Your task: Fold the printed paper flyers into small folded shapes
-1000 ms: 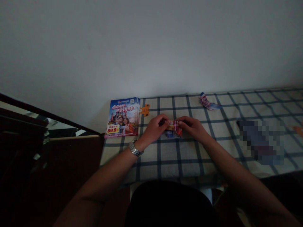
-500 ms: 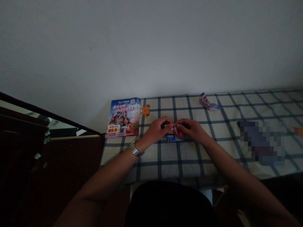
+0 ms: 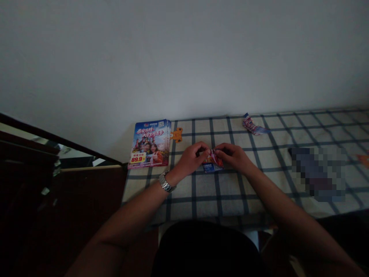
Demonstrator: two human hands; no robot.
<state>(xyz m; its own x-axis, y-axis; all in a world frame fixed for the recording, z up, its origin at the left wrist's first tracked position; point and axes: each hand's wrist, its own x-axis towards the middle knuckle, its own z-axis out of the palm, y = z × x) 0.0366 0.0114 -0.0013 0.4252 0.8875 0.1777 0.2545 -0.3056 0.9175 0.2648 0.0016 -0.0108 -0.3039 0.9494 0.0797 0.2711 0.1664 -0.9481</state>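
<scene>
Between my two hands is a printed flyer point(image 3: 212, 166), blue with a QR code on its near part and folded or curled into narrow pleats at the top. My left hand point(image 3: 197, 156), with a metal watch on the wrist, pinches it from the left. From the right, my right hand point(image 3: 230, 154) pinches the pleated part with thumb and fingers. The fingers hide much of the sheet. Left of my hands lies a stack of flyers point(image 3: 150, 144) with a castle picture and "89.9". A pleated paper strip point(image 3: 253, 125) rests farther back on the right.
A checked tablecloth point(image 3: 184, 188) covers the table, which stands against a pale wall point(image 3: 184, 57). An orange bear figure point(image 3: 177, 135) lies beside the stack. A dark, pixelated flat object point(image 3: 314, 173) lies at the right. Dark furniture stands at the left.
The flyer's near part has turned slightly between my fingers, and the pleated part shows a bit more. Both hands stay in nearly the same place.
</scene>
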